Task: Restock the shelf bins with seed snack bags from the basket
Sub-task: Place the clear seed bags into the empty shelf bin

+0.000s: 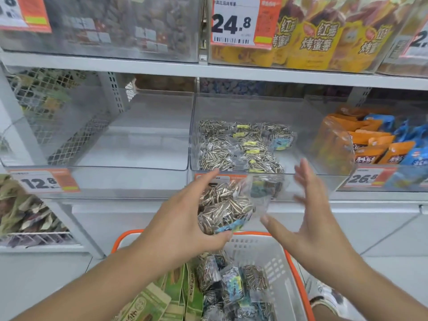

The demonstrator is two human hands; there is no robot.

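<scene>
My left hand [185, 216] grips a clear bag of striped sunflower seeds [225, 206] just below the front edge of the middle shelf bin [308, 184]. That clear bin holds several seed bags [240, 147] on its left side. My right hand [310, 205] is beside the held bag with fingers spread, blurred, holding nothing. Below my hands is the white basket with an orange rim [273, 253], holding more seed bags [231, 281] and green-and-tan packets [162, 300].
An empty clear bin [129, 179] sits left of the seed bin, with a 12.8 price tag [44, 181]. Orange and blue snack packs [379, 142] fill the bin on the right. The upper shelf carries yellow sweet-potato packs [317, 38] and a 24.8 tag [234, 22].
</scene>
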